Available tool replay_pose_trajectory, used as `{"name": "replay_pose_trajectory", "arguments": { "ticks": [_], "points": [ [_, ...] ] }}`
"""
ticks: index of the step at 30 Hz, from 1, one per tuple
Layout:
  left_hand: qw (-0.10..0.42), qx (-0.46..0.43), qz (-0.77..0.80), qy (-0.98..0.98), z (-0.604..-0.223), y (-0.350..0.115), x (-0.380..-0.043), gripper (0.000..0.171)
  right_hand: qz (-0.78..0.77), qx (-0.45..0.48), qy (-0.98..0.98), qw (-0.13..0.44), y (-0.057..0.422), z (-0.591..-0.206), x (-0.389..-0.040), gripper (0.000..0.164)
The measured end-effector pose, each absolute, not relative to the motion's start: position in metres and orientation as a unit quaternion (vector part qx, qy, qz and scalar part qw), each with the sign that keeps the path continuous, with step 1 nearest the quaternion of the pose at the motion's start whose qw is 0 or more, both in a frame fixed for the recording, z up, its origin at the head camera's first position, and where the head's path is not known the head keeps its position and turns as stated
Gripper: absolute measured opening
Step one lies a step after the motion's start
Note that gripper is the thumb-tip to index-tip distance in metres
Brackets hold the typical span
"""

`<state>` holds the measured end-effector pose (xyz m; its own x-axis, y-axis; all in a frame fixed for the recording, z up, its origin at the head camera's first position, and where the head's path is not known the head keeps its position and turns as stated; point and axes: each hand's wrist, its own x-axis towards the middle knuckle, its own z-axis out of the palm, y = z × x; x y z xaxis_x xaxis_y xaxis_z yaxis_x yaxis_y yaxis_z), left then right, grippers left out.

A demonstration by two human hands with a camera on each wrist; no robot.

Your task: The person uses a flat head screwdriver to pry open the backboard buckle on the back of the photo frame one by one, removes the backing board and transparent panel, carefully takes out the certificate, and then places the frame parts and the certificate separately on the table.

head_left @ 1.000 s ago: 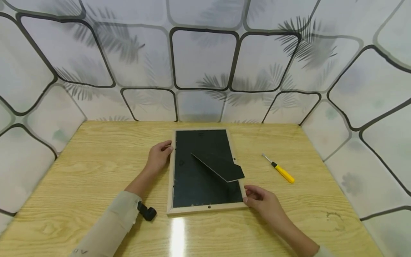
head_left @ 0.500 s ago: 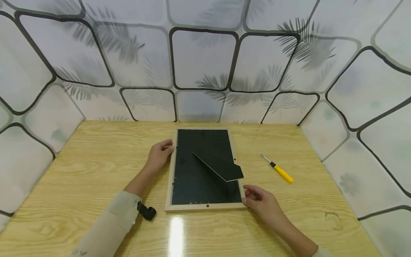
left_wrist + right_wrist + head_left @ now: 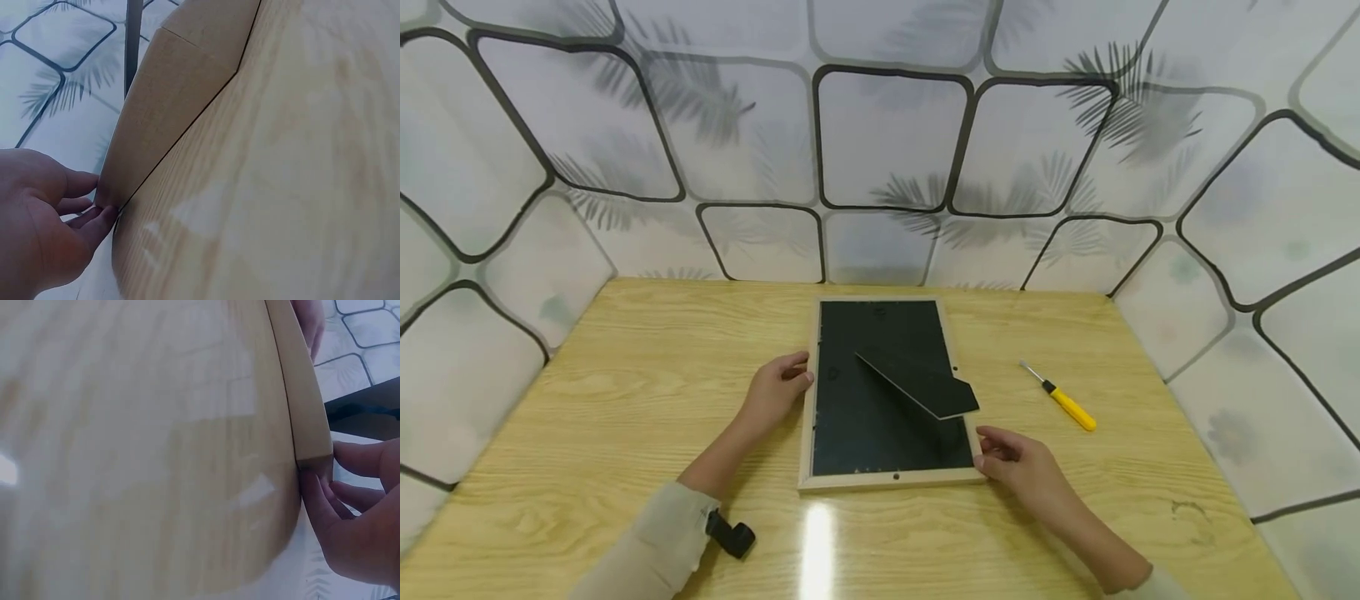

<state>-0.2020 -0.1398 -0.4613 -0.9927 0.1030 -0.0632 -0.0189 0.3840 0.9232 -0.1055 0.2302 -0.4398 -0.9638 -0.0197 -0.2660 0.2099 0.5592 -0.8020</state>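
A picture frame with a pale wooden border lies face down on the table, its black backing upward. An easel-back stand sticks up at an angle from the backing. My left hand holds the left edge of the frame with fingertips and thumb. At the lower right corner, my right hand grips the border. In the right wrist view, the thumb and fingers of the right hand close about the corner. The left wrist view shows the fingers and thumb of the left hand against the side of the frame.
A screwdriver with a yellow handle lies to the right of the frame on the wooden table. A patterned cloth wall stands behind the table and along both sides. A small black device is strapped at the left cuff.
The frame has turned and shifted slightly on the table. My left hand has slid nearer along its left edge, while the right hand has stayed at the corner. The head view has shifted a little.
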Motion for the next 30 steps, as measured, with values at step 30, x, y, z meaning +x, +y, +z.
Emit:
{"name": "replay_pose_trajectory", "arguments": {
  "ticks": [30],
  "points": [
    [0.064,0.055,0.534,0.841,-0.458,-0.143,-0.182,0.05,-0.513,-0.133,0.844,0.086,0.201,-0.411,-0.147,0.044]
  ]
}}
